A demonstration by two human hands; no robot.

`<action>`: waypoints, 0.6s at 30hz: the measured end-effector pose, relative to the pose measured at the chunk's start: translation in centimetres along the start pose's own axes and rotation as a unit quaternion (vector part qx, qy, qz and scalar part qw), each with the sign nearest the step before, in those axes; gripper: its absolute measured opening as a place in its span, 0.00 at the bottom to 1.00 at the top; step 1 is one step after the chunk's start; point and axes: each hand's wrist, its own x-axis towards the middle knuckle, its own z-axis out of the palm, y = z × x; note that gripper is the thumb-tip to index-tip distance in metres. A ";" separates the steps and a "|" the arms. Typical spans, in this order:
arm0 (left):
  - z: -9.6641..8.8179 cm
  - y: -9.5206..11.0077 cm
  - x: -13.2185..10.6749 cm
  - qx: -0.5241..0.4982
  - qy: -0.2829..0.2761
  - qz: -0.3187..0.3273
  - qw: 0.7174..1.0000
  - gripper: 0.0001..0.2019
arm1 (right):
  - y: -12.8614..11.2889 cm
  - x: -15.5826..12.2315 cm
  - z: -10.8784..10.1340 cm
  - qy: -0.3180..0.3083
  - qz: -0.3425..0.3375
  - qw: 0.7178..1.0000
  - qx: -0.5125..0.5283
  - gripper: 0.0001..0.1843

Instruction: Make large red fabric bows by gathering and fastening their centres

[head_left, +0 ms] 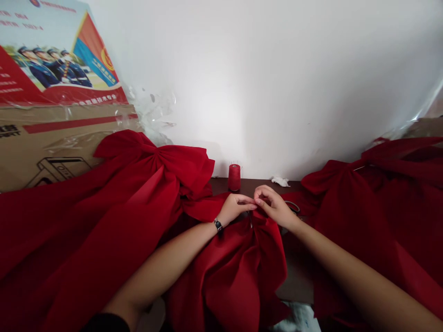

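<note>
Fingers of my left hand (238,206), with a watch on the wrist, pinch at the upper edge of a gathered red cloth (228,267). My right hand (274,205) is closed in a pinch against the left fingertips at the same spot. What lies right between the fingertips is small and partly hidden; a bit of red shows there. Just below them, a thin shiny sliver, like a needle or pin, shows on the cloth. The cloth hangs down in folds toward me. Behind my right hand a dark scissors handle (293,206) sticks out.
A cone of red thread (234,178) with several needles stands near the wall. Crumpled white tissue (280,181) lies right of it. Large red cloth bows (138,193) are at left and more (374,207) at right. A printed cardboard box (69,124) stands at left.
</note>
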 end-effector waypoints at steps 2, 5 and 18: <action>0.1 0.1 0.0 0.013 -0.003 0.011 1.000 0.14 | -0.1 0.0 0.1 -0.002 0.005 1.000 0.004 0.11; 0.1 0.0 0.0 0.019 0.001 0.021 1.000 0.13 | -0.1 0.1 0.1 0.001 0.020 1.000 0.010 0.12; 0.2 0.2 -0.4 -0.070 0.036 -0.018 0.997 0.12 | 0.6 -0.2 -0.8 -0.047 0.140 0.984 0.102 0.13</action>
